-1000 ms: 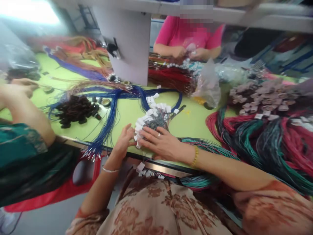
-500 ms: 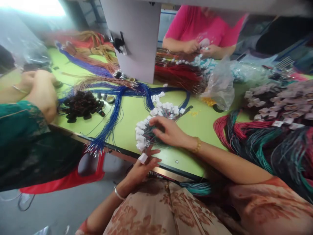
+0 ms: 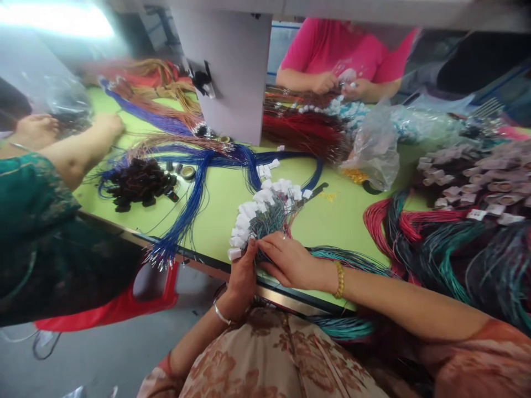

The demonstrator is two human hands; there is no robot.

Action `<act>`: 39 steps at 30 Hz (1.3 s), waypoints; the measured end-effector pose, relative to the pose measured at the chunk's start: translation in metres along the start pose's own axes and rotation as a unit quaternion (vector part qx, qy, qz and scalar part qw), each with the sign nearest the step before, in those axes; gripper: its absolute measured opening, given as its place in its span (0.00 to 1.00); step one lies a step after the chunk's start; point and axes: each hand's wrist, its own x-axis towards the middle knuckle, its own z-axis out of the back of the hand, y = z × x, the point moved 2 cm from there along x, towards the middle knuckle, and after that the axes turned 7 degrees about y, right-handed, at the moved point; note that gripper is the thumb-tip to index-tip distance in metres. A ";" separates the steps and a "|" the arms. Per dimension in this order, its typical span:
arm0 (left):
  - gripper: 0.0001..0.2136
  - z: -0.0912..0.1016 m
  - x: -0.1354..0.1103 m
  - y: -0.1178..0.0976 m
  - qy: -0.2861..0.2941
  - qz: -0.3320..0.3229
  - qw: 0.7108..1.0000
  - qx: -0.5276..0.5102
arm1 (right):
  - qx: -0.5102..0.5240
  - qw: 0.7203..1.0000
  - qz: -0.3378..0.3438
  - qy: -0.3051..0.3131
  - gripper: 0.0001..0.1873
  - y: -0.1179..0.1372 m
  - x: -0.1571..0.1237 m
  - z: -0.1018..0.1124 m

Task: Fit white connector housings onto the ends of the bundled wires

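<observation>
A bundle of thin dark, green and red wires (image 3: 271, 221) lies fanned near the table's front edge, with white tags or connectors (image 3: 244, 218) along its left and far ends. My left hand (image 3: 243, 273) is closed round the bundle's near side, thumb up and the other fingers mostly hidden. Beside it, my right hand (image 3: 290, 260) has its fingers drawn together on the wires, close to the left thumb. What exactly lies between those fingertips is hidden. The wires' tails (image 3: 348, 257) run rightward beneath my right forearm.
Blue wires (image 3: 201, 188) and a heap of black connectors (image 3: 139, 182) lie to the left. Thick red, black and green wire bundles (image 3: 440, 237) fill the right. A clear plastic bag (image 3: 379, 149) stands behind. Co-workers' hands (image 3: 105, 127) work at left and across the table.
My left hand has moved up from below the table edge and closed on the bundle. My right hand has come nearer to me, down onto the wires. The left co-worker's hands have moved apart.
</observation>
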 end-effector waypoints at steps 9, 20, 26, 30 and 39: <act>0.12 0.006 0.012 -0.016 -0.071 -0.067 0.985 0.143 | 0.078 0.994 0.065 0.045 0.27 -0.007 -0.018 0.005; 0.08 0.001 0.013 -0.042 -0.080 -0.307 0.867 0.385 | 0.111 0.984 -0.056 -0.124 0.22 -0.012 -0.050 0.080; 0.08 -0.011 0.027 -0.035 -0.053 -0.274 0.901 0.332 | 0.044 0.998 -0.029 0.041 0.37 -0.017 -0.042 -0.016; 0.08 -0.018 0.041 -0.039 0.051 -0.340 0.855 0.388 | 0.054 0.996 -0.011 0.072 0.36 -0.026 -0.039 -0.004; 0.22 -0.010 0.054 -0.047 0.095 -0.160 0.948 0.260 | -0.002 0.894 -0.413 -0.173 0.10 -0.161 -0.102 0.107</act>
